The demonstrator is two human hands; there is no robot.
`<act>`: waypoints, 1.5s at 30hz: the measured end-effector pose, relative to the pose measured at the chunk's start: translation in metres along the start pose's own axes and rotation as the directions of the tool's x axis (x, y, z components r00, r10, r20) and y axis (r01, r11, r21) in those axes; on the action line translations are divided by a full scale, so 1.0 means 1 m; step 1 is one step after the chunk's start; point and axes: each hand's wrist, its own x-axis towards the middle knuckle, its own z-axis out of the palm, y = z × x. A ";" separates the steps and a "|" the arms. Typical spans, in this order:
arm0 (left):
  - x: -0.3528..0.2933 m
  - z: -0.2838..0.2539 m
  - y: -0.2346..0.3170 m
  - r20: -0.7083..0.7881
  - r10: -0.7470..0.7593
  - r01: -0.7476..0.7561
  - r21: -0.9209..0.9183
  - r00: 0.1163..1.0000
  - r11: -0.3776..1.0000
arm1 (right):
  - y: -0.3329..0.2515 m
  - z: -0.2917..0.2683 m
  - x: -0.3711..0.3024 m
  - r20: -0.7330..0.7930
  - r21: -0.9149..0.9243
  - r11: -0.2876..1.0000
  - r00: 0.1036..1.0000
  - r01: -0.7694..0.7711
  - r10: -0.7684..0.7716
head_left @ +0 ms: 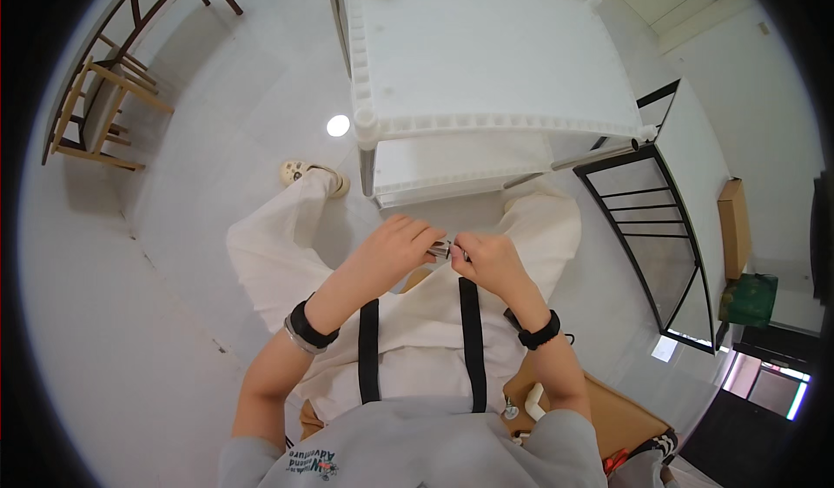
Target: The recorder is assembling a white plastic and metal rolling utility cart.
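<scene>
My two hands meet over my lap, in front of the white shelf unit. My left hand (395,246) is closed around a shiny metal tube (440,250), and only a short stretch of it shows past the fingers. At the tube's end, beside a dark rim, my right hand (489,262) is closed with its thumb and fingers pinched together. A bit of metal shows between those right fingers too; whether it is the same tube or a second piece, I cannot tell. Most of the held metal is hidden by my hands.
The white plastic shelf (486,53) stands just ahead on metal poles (367,171), with a lower shelf (460,162) beneath. A black-framed table (686,219) is at the right. An open cardboard box (621,414) sits by my right side. Wooden chairs (104,110) stand far left.
</scene>
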 end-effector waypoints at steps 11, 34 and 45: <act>-0.004 -0.009 0.012 0.079 -0.044 0.047 -0.034 0.996 0.998 | -0.002 -0.002 -0.002 0.029 0.028 0.998 0.998 0.052 -0.053; -0.007 -0.009 0.007 0.111 -0.118 0.135 -0.162 0.987 0.978 | -0.002 -0.011 -0.003 0.047 -0.011 0.996 0.995 0.084 -0.083; -0.011 -0.006 0.003 0.123 -0.110 0.138 -0.251 0.986 0.958 | -0.001 -0.007 -0.008 0.017 -0.042 0.996 0.997 0.078 -0.078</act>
